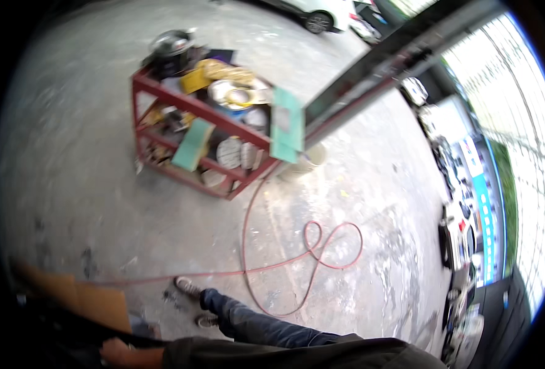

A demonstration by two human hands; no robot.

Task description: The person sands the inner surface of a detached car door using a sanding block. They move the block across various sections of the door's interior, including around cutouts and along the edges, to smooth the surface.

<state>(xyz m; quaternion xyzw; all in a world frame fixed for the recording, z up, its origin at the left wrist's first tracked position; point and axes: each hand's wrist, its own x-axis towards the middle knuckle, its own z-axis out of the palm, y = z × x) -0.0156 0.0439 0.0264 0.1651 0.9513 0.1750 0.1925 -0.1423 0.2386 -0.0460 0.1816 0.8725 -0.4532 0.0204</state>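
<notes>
My left hand (116, 353) is low at the left, near the dark lower rim, at the end of a forearm in a dark sleeve (272, 355). Its fingers look curled, but blur and shadow hide what they hold. Right beside it are dark shapes and a brown cardboard piece (103, 301). My right hand is out of the picture. My legs in dark jeans (254, 320) stretch to the left, with a shoe (188, 286) on the concrete floor.
A red two-tier cart (186, 101) carries tape, sanding discs, a yellow cloth and green sheets. Beside it stand a pale bucket (309, 158) and a slanting metal post (377, 77). A red hose (244, 246) loops over the floor. A white car (297, 7) stands behind.
</notes>
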